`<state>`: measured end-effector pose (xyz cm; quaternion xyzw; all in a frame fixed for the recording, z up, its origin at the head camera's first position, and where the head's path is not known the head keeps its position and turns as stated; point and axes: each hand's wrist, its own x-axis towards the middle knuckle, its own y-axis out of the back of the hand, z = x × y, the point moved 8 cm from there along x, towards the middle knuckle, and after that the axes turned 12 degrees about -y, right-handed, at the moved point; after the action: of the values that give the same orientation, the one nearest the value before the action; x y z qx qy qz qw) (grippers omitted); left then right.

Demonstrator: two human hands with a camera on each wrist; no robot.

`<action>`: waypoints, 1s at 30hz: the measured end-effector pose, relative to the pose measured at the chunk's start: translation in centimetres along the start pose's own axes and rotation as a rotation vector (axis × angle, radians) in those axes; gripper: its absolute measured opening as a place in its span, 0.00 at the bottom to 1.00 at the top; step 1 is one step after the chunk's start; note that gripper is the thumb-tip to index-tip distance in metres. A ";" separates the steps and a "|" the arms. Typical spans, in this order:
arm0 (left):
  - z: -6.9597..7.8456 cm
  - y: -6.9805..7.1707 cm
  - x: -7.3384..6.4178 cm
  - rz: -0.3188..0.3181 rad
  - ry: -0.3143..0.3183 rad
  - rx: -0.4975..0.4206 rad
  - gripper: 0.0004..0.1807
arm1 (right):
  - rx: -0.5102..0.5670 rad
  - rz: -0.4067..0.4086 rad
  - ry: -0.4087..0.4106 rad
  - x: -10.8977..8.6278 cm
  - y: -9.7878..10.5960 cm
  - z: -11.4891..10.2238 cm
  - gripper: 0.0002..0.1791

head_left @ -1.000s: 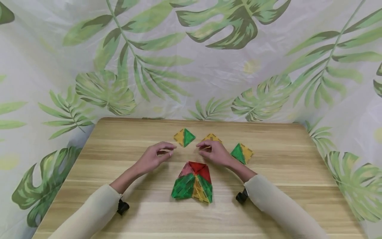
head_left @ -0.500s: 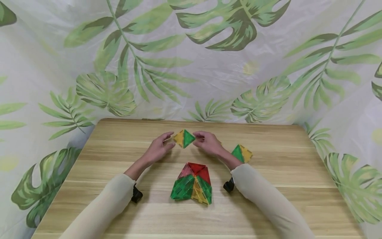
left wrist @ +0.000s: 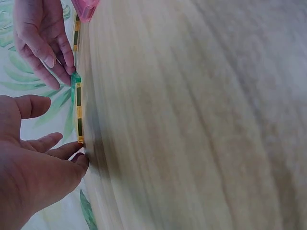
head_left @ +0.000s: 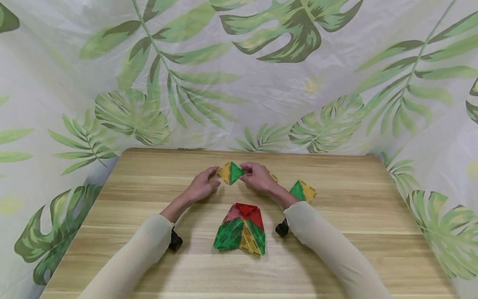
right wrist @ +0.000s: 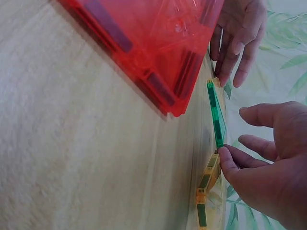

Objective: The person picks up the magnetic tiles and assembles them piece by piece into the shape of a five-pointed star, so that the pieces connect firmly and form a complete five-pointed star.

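At the back of the table, a yellow triangular magnetic tile (head_left: pixel 224 173) and a green triangular magnetic tile (head_left: pixel 235 172) lie edge to edge as a diamond. My left hand (head_left: pixel 201 186) touches the diamond's left corner; in the left wrist view its fingertips meet the end of the yellow tile (left wrist: pixel 79 112). On the other side my right hand (head_left: pixel 259 177) has its fingertips against the right corner. The right wrist view shows them at the end of the green tile (right wrist: pixel 217 115), with the fingers loosely spread. Neither hand curls round a tile.
Nearer the front stands a built shape of red, pink, green and yellow tiles (head_left: pixel 229 234). Partly hidden behind my right hand is a yellow tile (head_left: pixel 274 176). Another green and yellow pair (head_left: pixel 308 192) lies right of it. A leaf-patterned cloth (head_left: pixel 209 83) hangs behind the table.
Both hands have moved to the diamond's two corners, the left one forward and rightward, the right one forward and leftward. The diamond and the built shape stay about where they were.
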<state>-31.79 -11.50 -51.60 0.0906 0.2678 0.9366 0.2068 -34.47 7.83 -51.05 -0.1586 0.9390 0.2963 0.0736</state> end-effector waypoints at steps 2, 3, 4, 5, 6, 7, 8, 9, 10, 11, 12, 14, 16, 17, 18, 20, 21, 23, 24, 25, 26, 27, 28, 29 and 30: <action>0.0 -0.1 0.1 0.002 -0.002 -0.003 0.35 | -0.001 0.000 -0.004 0.0 0.0 0.0 0.27; 0.0 -0.1 0.1 0.006 -0.002 -0.006 0.35 | -0.005 0.001 -0.005 0.1 -0.1 0.0 0.27; 0.0 -0.2 0.1 0.010 -0.002 -0.009 0.35 | -0.010 0.002 -0.006 0.1 -0.1 -0.1 0.27; 0.0 -0.2 0.1 0.015 -0.002 -0.011 0.35 | -0.013 0.002 -0.007 0.1 -0.1 -0.1 0.27; 0.0 -0.2 0.1 0.024 0.000 -0.016 0.34 | -0.015 0.001 -0.009 0.1 -0.1 -0.2 0.27; 0.0 -0.2 0.2 0.033 -0.001 -0.016 0.34 | -0.017 0.001 -0.010 0.2 -0.1 -0.2 0.27; 0.0 -0.2 0.3 0.043 -0.004 -0.018 0.33 | -0.017 -0.001 -0.013 0.2 -0.2 -0.3 0.27; 0.1 -0.2 0.3 0.053 -0.006 -0.022 0.33 | -0.017 -0.002 -0.016 0.2 -0.2 -0.3 0.27; 0.1 -0.1 0.3 0.065 -0.009 -0.024 0.32 | -0.010 -0.005 -0.021 0.3 -0.2 -0.3 0.27; 0.1 -0.1 0.4 0.078 -0.013 -0.026 0.32 | -0.004 -0.008 -0.023 0.3 -0.2 -0.3 0.28; 0.2 -0.1 0.5 0.091 -0.017 -0.037 0.31 | 0.004 -0.012 -0.026 0.3 -0.2 -0.3 0.28; 0.3 -0.1 0.5 0.115 -0.026 -0.059 0.29 | 0.020 -0.023 -0.030 0.4 -0.1 -0.3 0.28; 0.3 -0.2 0.7 0.145 -0.022 -0.080 0.28 | 0.038 -0.032 -0.038 0.4 -0.1 -0.2 0.28; 0.2 -0.2 0.7 0.160 -0.017 -0.094 0.27 | 0.043 -0.036 -0.042 0.4 -0.1 -0.1 0.28; 0.1 -0.2 0.8 0.175 -0.008 -0.113 0.26 | 0.049 -0.038 -0.046 0.4 -0.1 -0.1 0.28; -0.3 -0.2 1.0 0.206 0.015 -0.135 0.26 | 0.055 -0.038 -0.054 0.5 0.0 0.0 0.28; -0.5 -0.2 1.1 0.221 0.032 -0.151 0.25 | 0.056 -0.035 -0.057 0.5 0.0 0.0 0.28; -0.8 -0.1 1.2 0.248 0.064 -0.179 0.25 | 0.054 -0.032 -0.061 0.5 0.0 -0.1 0.28; -1.0 -0.1 1.3 0.263 0.077 -0.198 0.24 | 0.053 -0.030 -0.061 0.6 0.0 -0.1 0.27; -1.1 -0.1 1.3 0.274 0.088 -0.215 0.24 | 0.051 -0.029 -0.063 0.6 -0.1 -0.1 0.27; -1.1 0.0 1.4 0.284 0.097 -0.233 0.23 | 0.049 -0.028 -0.065 0.7 -0.1 -0.1 0.27; -1.2 0.0 1.5 0.294 0.107 -0.255 0.23 | 0.052 -0.028 -0.068 0.7 -0.1 -0.1 0.27; -1.3 -0.1 1.6 0.305 0.116 -0.281 0.22 | 0.055 -0.027 -0.070 0.7 -0.2 -0.1 0.27; -1.3 -0.1 1.7 0.312 0.123 -0.311 0.22 | 0.058 -0.026 -0.072 0.8 -0.2 -0.1 0.27; -1.4 -0.1 1.7 0.319 0.130 -0.351 0.23 | 0.062 -0.025 -0.074 0.8 -0.2 -0.1 0.27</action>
<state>-33.68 -11.27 -52.72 0.0339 0.0962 0.9935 0.0514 -35.14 7.40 -51.26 -0.1570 0.9423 0.2715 0.1169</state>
